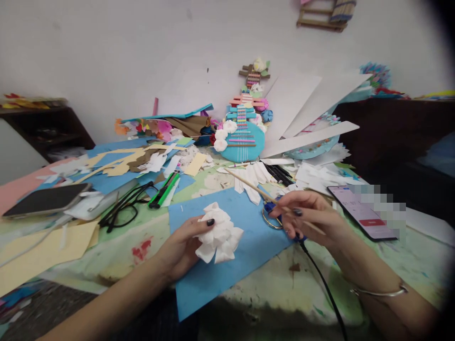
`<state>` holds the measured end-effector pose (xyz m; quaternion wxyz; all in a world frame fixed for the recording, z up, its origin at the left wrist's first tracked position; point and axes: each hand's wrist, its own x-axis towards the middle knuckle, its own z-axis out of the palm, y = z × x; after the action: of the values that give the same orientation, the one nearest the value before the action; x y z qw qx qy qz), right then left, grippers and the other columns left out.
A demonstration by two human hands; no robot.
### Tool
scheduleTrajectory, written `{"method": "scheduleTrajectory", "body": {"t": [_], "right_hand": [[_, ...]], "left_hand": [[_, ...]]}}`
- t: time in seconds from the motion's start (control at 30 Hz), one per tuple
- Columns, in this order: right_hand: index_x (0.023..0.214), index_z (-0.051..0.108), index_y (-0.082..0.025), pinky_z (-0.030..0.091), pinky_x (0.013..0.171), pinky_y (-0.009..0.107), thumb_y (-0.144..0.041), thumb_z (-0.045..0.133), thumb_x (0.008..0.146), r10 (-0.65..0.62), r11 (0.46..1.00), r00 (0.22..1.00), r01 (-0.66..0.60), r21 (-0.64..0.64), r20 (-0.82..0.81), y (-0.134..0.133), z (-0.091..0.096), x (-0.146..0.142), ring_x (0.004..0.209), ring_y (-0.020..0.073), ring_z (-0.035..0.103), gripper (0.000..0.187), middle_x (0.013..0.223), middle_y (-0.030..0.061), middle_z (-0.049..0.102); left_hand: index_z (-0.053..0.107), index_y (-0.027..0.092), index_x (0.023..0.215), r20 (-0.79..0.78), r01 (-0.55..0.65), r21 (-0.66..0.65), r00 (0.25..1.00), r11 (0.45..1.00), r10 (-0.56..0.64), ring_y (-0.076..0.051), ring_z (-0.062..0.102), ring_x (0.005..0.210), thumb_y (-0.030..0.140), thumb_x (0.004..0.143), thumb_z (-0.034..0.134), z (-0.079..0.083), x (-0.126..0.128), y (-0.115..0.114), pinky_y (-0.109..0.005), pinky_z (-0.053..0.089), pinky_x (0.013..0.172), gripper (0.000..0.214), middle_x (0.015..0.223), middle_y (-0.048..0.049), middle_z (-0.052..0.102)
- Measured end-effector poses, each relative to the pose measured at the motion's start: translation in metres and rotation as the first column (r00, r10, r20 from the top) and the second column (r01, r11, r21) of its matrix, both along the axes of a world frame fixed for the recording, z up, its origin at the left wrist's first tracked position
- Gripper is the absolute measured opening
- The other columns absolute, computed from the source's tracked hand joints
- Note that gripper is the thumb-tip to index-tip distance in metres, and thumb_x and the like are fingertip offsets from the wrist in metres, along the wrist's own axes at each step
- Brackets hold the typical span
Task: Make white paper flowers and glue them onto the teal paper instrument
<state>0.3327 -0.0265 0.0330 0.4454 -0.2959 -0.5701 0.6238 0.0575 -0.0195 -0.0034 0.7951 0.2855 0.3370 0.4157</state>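
My left hand (192, 237) is closed on a white paper flower (217, 234), its thumb pressing on the petals. In my right hand (309, 215) I pinch a thin wooden stick (249, 182), its far end slanting up and left. The flower and the stick are apart. Both hands are above a sheet of blue paper (209, 293) at the table's front edge. Behind my right fingers lies a blue tool (269, 207) with a black cord (329, 289); my hand hides most of it, and a metal ring shows beside it.
A green cutter (164, 190), black glasses (128, 208) and a dark phone (46, 200) lie on the left. White paper strips (250, 180) and black pens (279, 174) lie ahead. Another phone (359, 213) is at right. A turquoise guitar-shaped craft (245, 142) leans against the wall.
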Motion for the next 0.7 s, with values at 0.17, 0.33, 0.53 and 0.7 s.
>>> {"method": "scheduleTrajectory", "body": {"t": [0.17, 0.33, 0.53, 0.7], "right_hand": [[0.112, 0.062, -0.027, 0.046, 0.041, 0.029, -0.083, 0.06, 0.053, -0.157, 0.983, 0.987, 0.154, 0.094, 0.017, -0.001, 0.001, 0.013, 0.059, 0.0192, 0.067, 0.081, 0.104, 0.0112, 0.073], [0.082, 0.062, -0.027, 0.039, 0.041, 0.027, -0.055, 0.082, 0.054, -0.386, 0.909, 0.92, 0.391, 0.141, -0.065, -0.001, 0.003, 0.006, 0.045, 0.0149, 0.052, 0.044, 0.064, 0.0006, 0.066], [0.07, 0.064, -0.022, 0.036, 0.05, 0.029, -0.05, 0.049, 0.088, -0.169, 0.965, 0.981, 0.185, 0.184, -0.099, -0.003, 0.002, -0.005, 0.053, 0.0158, 0.049, 0.036, 0.052, 0.0011, 0.051], [0.067, 0.064, -0.022, 0.033, 0.05, 0.029, -0.047, 0.036, 0.095, -0.142, 0.975, 0.988, 0.151, 0.164, -0.064, -0.002, -0.002, -0.009, 0.05, 0.0153, 0.045, 0.047, 0.048, 0.0009, 0.05]], "left_hand": [[0.07, 0.011, 0.079, 0.03, -0.038, -0.058, 0.999, 0.998, 0.04, -0.019, 0.064, 0.066, 0.017, 0.063, 0.071, 0.0, -0.001, 0.001, -0.028, 0.05, 0.063, 0.017, 0.074, -0.0079, 0.071], [0.067, 0.008, 0.084, 0.111, -0.031, -0.069, 0.993, 0.997, 0.038, -0.021, 0.063, 0.067, 0.018, 0.068, 0.063, 0.002, -0.002, 0.003, -0.032, 0.051, 0.061, 0.019, 0.08, -0.0123, 0.07], [0.06, 0.012, 0.082, 0.183, 0.046, -0.013, 0.982, 0.999, -0.043, -0.017, 0.057, 0.056, 0.034, 0.078, 0.061, 0.002, -0.001, 0.004, -0.029, 0.048, 0.052, 0.022, 0.072, -0.0077, 0.063], [0.058, 0.014, 0.074, 0.139, 0.085, -0.015, 0.987, 0.996, -0.082, -0.015, 0.053, 0.051, 0.046, 0.084, 0.056, 0.003, 0.001, 0.002, -0.027, 0.044, 0.05, 0.034, 0.061, -0.0051, 0.058]]}}
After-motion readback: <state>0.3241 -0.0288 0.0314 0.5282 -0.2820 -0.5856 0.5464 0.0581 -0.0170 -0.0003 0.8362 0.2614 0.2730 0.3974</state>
